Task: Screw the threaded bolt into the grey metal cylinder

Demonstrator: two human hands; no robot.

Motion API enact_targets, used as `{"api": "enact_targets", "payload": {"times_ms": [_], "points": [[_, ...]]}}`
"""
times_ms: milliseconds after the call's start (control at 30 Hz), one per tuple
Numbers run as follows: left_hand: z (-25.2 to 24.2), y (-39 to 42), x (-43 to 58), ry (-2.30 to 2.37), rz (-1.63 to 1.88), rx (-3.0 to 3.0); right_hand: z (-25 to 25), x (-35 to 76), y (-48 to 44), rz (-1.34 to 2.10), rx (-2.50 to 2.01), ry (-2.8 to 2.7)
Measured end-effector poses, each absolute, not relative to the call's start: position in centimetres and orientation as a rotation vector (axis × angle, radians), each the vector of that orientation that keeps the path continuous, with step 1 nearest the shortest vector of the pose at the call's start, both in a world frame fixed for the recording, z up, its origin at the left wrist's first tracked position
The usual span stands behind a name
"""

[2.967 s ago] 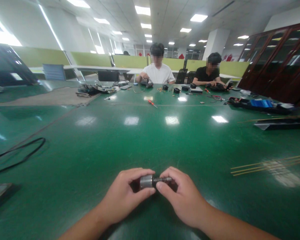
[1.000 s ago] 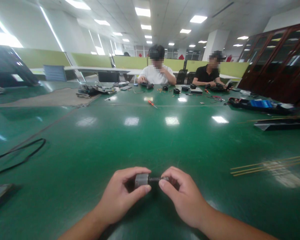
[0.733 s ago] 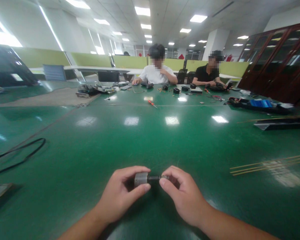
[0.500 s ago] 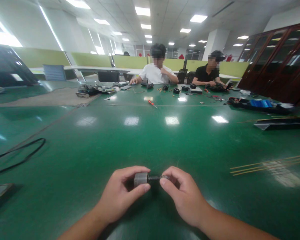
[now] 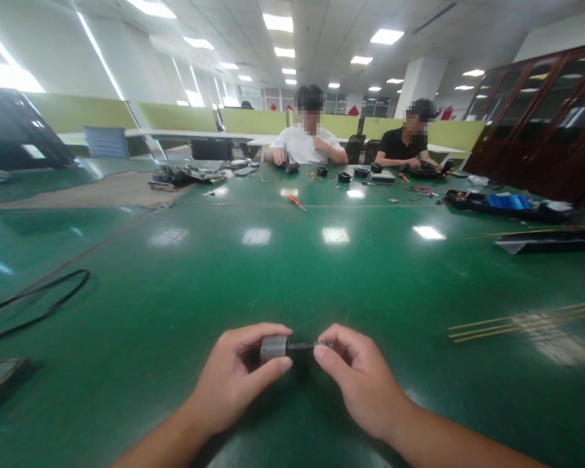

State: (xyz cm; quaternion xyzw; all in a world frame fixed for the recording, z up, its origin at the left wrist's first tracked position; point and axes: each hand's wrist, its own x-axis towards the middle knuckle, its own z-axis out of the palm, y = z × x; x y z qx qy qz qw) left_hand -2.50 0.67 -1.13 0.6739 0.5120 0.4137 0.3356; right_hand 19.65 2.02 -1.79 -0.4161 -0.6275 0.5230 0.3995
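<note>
Low in the middle of the view, my left hand [image 5: 241,370] grips a grey metal cylinder [image 5: 273,349] between thumb and fingers, near the tabletop. A thin dark shaft [image 5: 301,346] runs out of the cylinder's right end, lying level. At the shaft's far end my right hand [image 5: 363,374] pinches a small coiled piece [image 5: 327,343], like a spring, between thumb and forefinger. Part of that piece is hidden by the fingers. I cannot tell whether it is joined to the shaft.
Across the green table [image 5: 292,276] lies a red-handled screwdriver [image 5: 295,201]. Thin brass-coloured rods [image 5: 521,322] are at right, a black cable [image 5: 53,305] at left. Two people sit at the far side among small black parts [image 5: 344,177] and dismantled electronics [image 5: 180,175].
My hands have drawn very slightly apart, and a little more of the coiled piece shows. Across the table, the white-shirted person's hand has moved rightward to a black object.
</note>
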Motion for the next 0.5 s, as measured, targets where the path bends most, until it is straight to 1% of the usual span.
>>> {"api": "enact_targets", "payload": {"times_ms": [500], "points": [[-1.01,0.59,-2.61,1.336,1.078,1.733,-1.88,19.74,2.25,1.359,-1.051,-1.58]]}}
